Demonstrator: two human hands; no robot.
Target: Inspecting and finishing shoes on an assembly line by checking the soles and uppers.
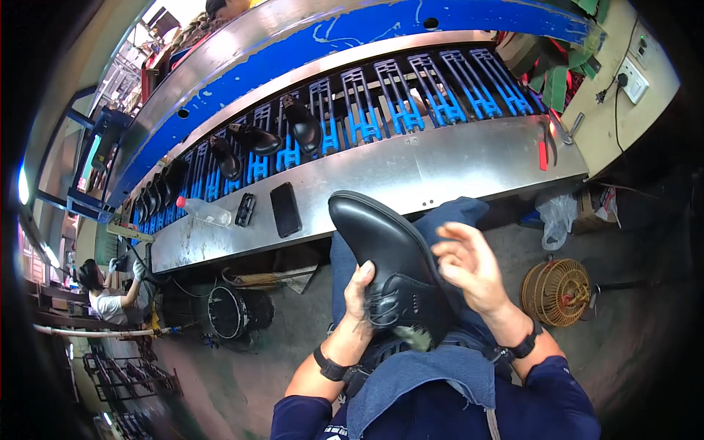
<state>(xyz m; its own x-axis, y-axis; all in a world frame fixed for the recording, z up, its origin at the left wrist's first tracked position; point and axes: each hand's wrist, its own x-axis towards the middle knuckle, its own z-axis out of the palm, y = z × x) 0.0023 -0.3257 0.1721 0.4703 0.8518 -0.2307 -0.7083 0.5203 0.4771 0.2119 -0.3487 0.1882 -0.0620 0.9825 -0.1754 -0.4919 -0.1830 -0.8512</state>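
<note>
A black leather lace-up shoe (389,246) lies over my lap, its toe toward the bench and its heel end toward me. My left hand (357,297) grips it beside the laces, thumb on the upper. A pale greyish-green patch shows at the shoe's opening; what it is I cannot make out. Just right of the shoe, my right hand (473,268) is raised with loosely bent fingers apart, close to the sole edge. Nothing shows in those fingers.
Ahead runs a metal bench (367,172) bearing a phone (286,209), a plastic bottle (207,212) and a red-handled tool (543,152). Behind it, black shoes (301,125) stand on a blue-and-black rack (363,110). A round yellow cage (546,290) sits right; a co-worker (114,301) is left.
</note>
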